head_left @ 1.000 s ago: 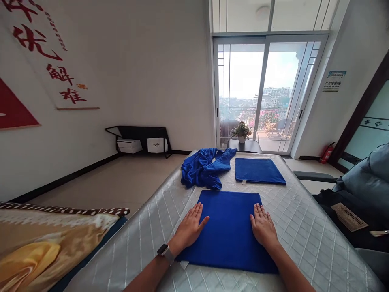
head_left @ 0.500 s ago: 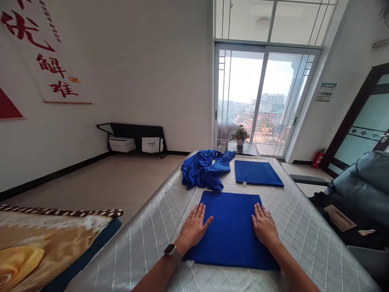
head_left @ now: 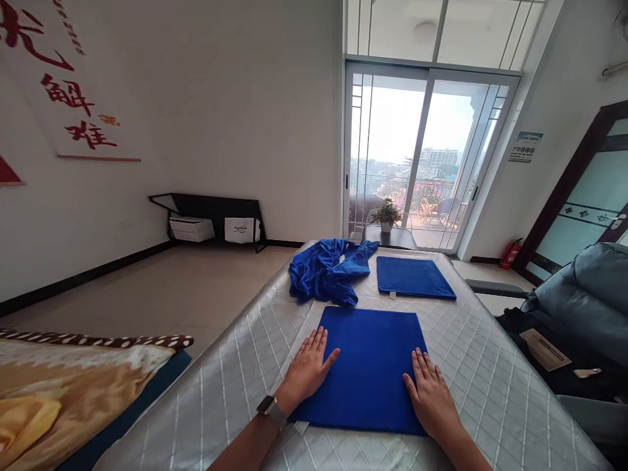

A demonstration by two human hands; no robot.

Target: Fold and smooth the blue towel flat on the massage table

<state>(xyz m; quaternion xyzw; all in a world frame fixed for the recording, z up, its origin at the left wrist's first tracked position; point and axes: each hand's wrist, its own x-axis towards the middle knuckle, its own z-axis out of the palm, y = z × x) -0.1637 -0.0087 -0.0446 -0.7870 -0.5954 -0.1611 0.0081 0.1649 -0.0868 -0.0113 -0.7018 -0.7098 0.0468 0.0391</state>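
A folded blue towel [head_left: 370, 366] lies flat on the silver quilted bed [head_left: 490, 386] right in front of me. My left hand [head_left: 308, 369], with a watch on the wrist, rests flat on the towel's left edge, fingers spread. My right hand [head_left: 432, 396] presses flat on the towel's near right part. Further off, a second folded blue towel [head_left: 413, 277] lies at the right, and a crumpled pile of blue towels [head_left: 328, 269] sits at the left of it.
A yellow and brown blanket [head_left: 73, 392] lies at the lower left. A grey armchair [head_left: 583, 307] stands to the right of the bed. Beyond the bed's far end are a small table with a potted plant [head_left: 386, 214] and glass sliding doors.
My right hand has slid toward me along the towel's right side. My left hand has stayed at the left edge. The view has shifted slightly.
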